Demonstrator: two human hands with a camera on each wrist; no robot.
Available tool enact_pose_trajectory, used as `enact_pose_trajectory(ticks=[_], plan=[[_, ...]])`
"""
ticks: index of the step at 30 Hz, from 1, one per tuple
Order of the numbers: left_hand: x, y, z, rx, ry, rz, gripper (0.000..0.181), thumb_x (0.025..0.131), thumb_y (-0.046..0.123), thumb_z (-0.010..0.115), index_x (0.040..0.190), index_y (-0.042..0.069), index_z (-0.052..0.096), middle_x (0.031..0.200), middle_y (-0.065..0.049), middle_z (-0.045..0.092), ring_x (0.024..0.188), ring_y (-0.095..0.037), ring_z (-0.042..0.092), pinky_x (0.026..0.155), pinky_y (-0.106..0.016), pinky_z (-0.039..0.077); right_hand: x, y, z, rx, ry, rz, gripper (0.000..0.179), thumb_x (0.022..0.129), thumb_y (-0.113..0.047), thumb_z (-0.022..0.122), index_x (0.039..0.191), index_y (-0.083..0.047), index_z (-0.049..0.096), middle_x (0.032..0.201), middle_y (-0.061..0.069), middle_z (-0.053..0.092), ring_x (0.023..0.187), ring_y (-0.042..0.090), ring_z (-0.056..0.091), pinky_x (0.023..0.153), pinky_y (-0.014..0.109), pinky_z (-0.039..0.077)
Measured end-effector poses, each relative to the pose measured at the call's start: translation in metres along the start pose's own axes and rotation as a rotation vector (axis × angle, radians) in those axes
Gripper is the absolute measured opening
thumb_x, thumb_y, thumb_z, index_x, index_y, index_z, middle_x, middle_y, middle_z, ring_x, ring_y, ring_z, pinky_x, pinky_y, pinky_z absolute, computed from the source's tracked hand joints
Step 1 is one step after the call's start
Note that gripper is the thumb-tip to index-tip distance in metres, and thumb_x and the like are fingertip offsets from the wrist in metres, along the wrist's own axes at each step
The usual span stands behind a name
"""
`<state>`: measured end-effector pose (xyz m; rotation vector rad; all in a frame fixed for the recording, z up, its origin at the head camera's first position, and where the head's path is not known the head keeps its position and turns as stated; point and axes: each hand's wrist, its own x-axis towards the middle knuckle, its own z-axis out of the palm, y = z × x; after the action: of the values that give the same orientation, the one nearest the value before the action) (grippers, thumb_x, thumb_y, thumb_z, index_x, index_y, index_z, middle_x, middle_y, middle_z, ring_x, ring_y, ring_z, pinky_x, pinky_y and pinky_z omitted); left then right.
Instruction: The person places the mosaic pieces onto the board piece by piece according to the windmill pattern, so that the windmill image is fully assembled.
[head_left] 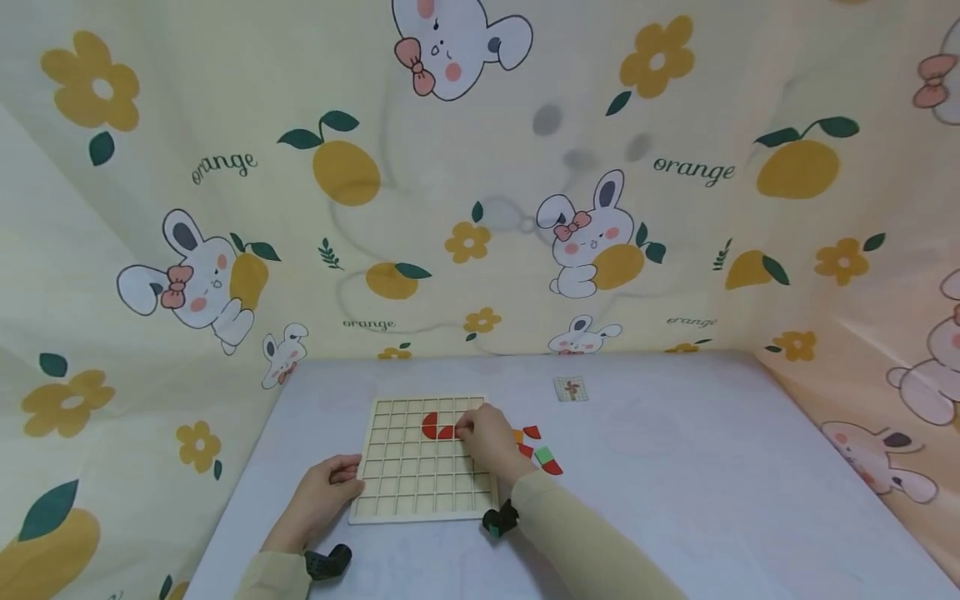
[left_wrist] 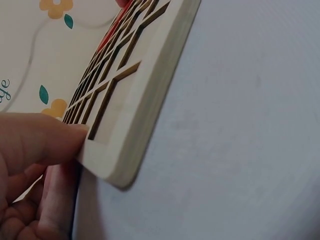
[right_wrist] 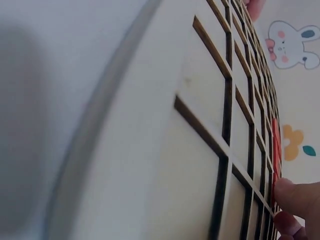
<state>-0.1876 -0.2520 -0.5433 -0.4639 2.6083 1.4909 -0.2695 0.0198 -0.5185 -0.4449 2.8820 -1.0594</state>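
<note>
A pale wooden grid board (head_left: 420, 482) lies on the white table. My left hand (head_left: 324, 493) holds its left edge, the thumb (left_wrist: 60, 137) on the rim and the other fingers curled at the side. Red quarter-round pieces (head_left: 430, 426) sit in cells in the upper middle of the grid. Over the cells just right of them, my right hand (head_left: 491, 442) has thumb and fingertips together at a red piece (head_left: 446, 432). The right wrist view has that thumb (right_wrist: 295, 195) against red at the grid; the fingers hide most of the piece.
Loose red pieces (head_left: 532, 432), a green piece (head_left: 543, 455) and an orange piece (head_left: 518, 436) lie right of the board, partly behind the right hand. Farther back is a small pattern card (head_left: 571, 389). A printed cloth (head_left: 450, 292) hangs behind the table.
</note>
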Motion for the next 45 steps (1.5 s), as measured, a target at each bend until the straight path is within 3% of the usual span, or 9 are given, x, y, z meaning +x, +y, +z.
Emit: enact_pose_trajectory(ticks=[5,8,15,25,36,45], plan=[[-0.001,-0.003,0.003,-0.012,-0.009,-0.012,0.046,0.081,0.006,0.071,0.126,0.005,0.06,0.105,-0.005,0.062,0.097,-0.021,0.054,0.083,-0.036,0.047,-0.007,0.007,-0.006,0.054,-0.008,0.069,0.034,0.093,-0.021,0.065,0.125,-0.011,0.062,0.092,-0.002,0.058,0.077,0.014,0.054,0.063,0.03,0.048],[-0.001,-0.005,0.003,-0.007,-0.009,-0.006,0.046,0.081,0.006,0.07,0.126,0.005,0.06,0.105,-0.005,0.062,0.097,-0.021,0.054,0.084,-0.036,0.047,-0.012,0.012,-0.018,0.105,0.009,0.111,0.039,0.093,-0.024,0.064,0.13,-0.011,0.058,0.09,-0.002,0.057,0.074,0.015,0.054,0.057,0.03,0.047],[0.002,-0.005,0.002,0.013,0.004,0.02,0.047,0.082,0.006,0.07,0.127,0.004,0.059,0.107,-0.006,0.062,0.099,-0.021,0.054,0.087,-0.039,0.046,-0.02,0.031,-0.046,0.139,0.063,0.124,0.037,0.091,-0.026,0.067,0.125,-0.012,0.06,0.094,0.0,0.06,0.074,0.016,0.055,0.056,0.03,0.047],[0.001,-0.002,0.0,0.019,0.009,0.024,0.046,0.081,0.006,0.07,0.126,0.004,0.06,0.106,-0.006,0.062,0.098,-0.021,0.054,0.085,-0.038,0.047,-0.032,0.057,-0.067,0.145,0.063,0.185,0.042,0.088,-0.029,0.071,0.126,-0.013,0.061,0.094,-0.001,0.059,0.082,0.021,0.053,0.059,0.03,0.048],[0.001,-0.002,0.002,0.014,0.002,0.022,0.046,0.082,0.006,0.07,0.126,0.004,0.059,0.107,-0.006,0.062,0.099,-0.021,0.055,0.086,-0.039,0.047,-0.057,0.094,-0.091,0.18,0.018,0.244,0.041,0.087,-0.032,0.072,0.123,-0.016,0.063,0.095,0.001,0.058,0.079,0.021,0.054,0.059,0.03,0.049],[0.0,-0.002,0.001,0.025,0.002,0.019,0.047,0.081,0.005,0.07,0.127,0.003,0.059,0.107,-0.007,0.063,0.1,-0.022,0.055,0.087,-0.041,0.047,-0.077,0.114,-0.098,0.212,-0.058,0.261,0.024,0.084,-0.03,0.075,0.103,-0.017,0.067,0.086,0.0,0.06,0.081,0.019,0.052,0.067,0.032,0.046]])
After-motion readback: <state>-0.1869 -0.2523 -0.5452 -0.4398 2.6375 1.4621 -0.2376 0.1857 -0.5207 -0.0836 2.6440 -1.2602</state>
